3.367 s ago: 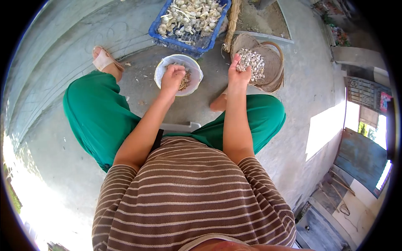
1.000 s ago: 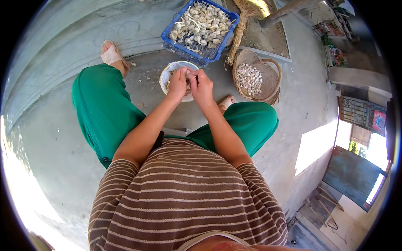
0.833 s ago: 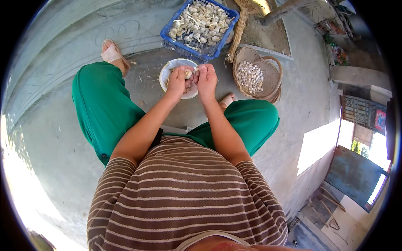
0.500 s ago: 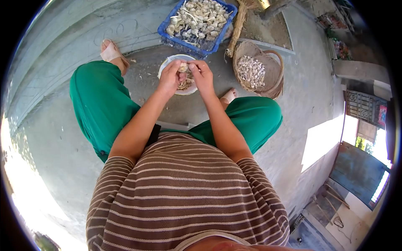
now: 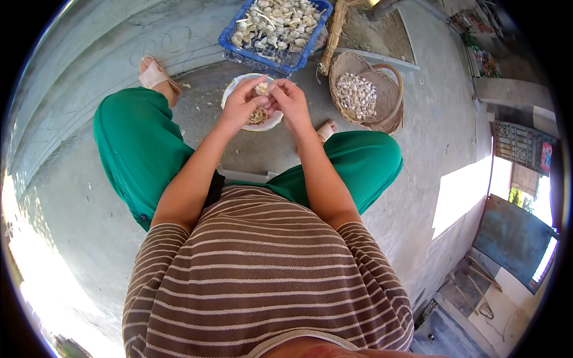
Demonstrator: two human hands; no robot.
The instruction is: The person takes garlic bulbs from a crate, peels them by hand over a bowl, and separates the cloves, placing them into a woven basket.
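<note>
While pinched between both hands, garlic bulb (image 5: 261,89) sits just above white bowl (image 5: 230,98); left hand (image 5: 242,107) and right hand (image 5: 291,102) equally near, fingertips closed on it.

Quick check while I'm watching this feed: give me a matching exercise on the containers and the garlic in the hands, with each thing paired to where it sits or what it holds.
Things:
1. blue plastic crate
2. round woven wicker basket
3. white round bowl
4. pale garlic bulb

Places or states:
A. holds separated garlic cloves, to the person's right
B. pinched between the left hand and the right hand
C. filled with whole garlic bulbs with stalks, farthest from the person
D. on the ground directly under both hands, with brownish scraps inside

Pairs: 1-C, 2-A, 3-D, 4-B
</note>
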